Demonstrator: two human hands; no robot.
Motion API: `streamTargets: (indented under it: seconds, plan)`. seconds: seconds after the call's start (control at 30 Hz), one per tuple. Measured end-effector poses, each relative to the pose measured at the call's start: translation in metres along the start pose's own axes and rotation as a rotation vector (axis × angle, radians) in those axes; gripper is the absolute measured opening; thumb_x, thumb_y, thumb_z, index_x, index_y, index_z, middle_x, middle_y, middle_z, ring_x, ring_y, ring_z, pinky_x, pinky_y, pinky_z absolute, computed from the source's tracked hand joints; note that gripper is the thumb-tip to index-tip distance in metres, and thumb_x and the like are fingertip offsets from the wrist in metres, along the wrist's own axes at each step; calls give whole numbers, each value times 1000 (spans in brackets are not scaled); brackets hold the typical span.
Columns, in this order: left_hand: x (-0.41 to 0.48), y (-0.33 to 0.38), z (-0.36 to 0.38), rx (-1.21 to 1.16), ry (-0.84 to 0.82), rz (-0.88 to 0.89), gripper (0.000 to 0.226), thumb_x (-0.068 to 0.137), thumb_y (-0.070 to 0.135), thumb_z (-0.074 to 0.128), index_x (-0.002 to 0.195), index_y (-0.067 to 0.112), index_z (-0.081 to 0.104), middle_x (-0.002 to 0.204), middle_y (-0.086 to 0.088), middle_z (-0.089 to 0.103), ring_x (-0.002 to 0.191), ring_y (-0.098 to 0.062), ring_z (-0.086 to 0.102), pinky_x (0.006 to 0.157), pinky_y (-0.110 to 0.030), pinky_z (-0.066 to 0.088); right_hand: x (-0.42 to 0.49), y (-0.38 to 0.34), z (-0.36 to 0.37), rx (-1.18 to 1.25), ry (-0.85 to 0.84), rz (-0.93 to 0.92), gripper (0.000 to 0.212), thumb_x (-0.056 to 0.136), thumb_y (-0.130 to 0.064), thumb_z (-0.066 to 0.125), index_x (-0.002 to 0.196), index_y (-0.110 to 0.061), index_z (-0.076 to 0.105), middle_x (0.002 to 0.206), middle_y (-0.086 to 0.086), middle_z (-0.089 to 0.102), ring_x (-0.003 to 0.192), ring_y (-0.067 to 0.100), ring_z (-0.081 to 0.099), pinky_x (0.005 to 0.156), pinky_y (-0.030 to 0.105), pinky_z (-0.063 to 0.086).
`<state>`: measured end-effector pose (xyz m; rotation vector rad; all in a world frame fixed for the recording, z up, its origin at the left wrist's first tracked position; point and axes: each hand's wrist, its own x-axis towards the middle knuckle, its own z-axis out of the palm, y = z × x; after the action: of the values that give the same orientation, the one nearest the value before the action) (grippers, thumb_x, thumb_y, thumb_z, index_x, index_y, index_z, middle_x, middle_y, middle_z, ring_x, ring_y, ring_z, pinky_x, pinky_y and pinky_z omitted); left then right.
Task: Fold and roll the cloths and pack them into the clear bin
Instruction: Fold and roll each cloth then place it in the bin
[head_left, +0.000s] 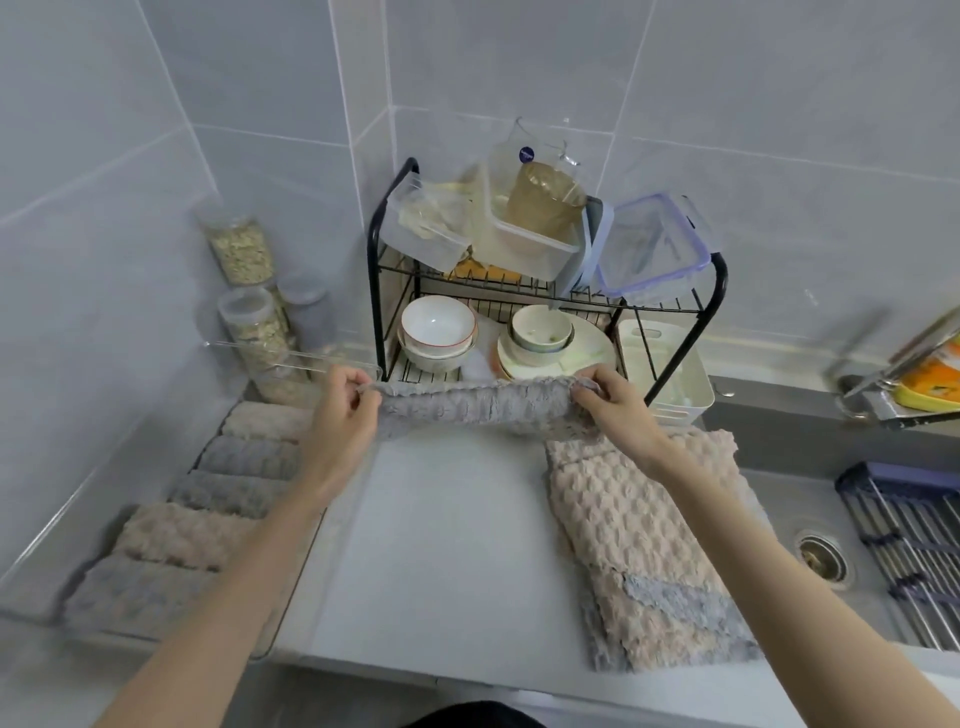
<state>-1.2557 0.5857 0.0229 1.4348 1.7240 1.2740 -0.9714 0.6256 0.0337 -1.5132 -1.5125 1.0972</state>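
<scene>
Bare forearms reach in from the bottom corners over the pale countertop (441, 545), which lies bare between them. Just right of that bare stretch a stack of flat waffle-textured cloths (649, 535) lies near the counter's edge beside the sink (810, 499), beige on top with grey showing at its near end. On the left, the clear bin (291, 587) runs along the tiled wall and holds a row of rolled cloths (208, 519), grey and beige in turn (six can be counted, the farthest partly hidden by the left hand). Farther out, the left hand (343, 410) pinches one end of a grey cloth (478, 408) between thumb and fingers, and the right hand (613, 402) pinches the other end the same way, so the cloth stretches as a narrow band between them, lifted above the counter in front of the dish rack. Behind the cloth stands the black wire dish rack (545, 291), with white bowls (439, 332) and plates on its lower shelf and plastic food containers (524, 234) piled on top. Left of the rack, clear jars of oats (241, 254) stand against the wall.
</scene>
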Motion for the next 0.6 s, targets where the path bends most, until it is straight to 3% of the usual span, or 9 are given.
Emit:
streamTargets:
  seconds: [0.1,0.27,0.33,0.43,0.5,0.6]
  plan:
    - [-22,-25,10,166,-62,13,9,91,5,48,96,12,45,66,1,46,56,-13,42,60,-33,35,-11,30,6,-152,-144,55,15,92,-11,52,78,-15,50,65,-3,45,60,13,44,56,24,37]
    - [-65,-61,24,335,-281,-11,5,98,9,40,98,14,43,63,3,40,52,-9,37,52,-22,29,-31,68,19,-386,-436,189,14,92,-16,53,78,-15,49,67,-5,45,61,9,42,57,22,31]
    - [-79,-78,23,467,-370,-49,9,100,12,35,106,14,42,69,5,41,54,-6,37,48,-18,31,-39,78,23,-418,-568,246,12,92,-18,51,80,-16,49,71,-4,45,64,10,40,60,23,31]
    - [-98,-98,18,647,-443,-68,14,100,14,37,113,17,42,73,5,45,52,-7,38,49,-23,33,-47,90,27,-484,-749,297,4,91,-21,49,91,-19,52,88,-1,50,78,12,45,73,27,37]
    - [-106,-104,15,694,-474,-109,19,100,16,37,118,16,43,66,5,46,50,-8,39,48,-24,31,-51,93,29,-502,-808,299,8,93,-20,48,98,-15,52,97,2,52,84,12,47,77,28,40]
    - [-111,-108,14,707,-435,-133,22,99,13,38,120,15,45,78,1,58,63,-15,55,57,-31,44,-50,93,34,-483,-760,305,8,93,-18,48,86,-21,49,86,-3,49,75,9,44,68,22,36]
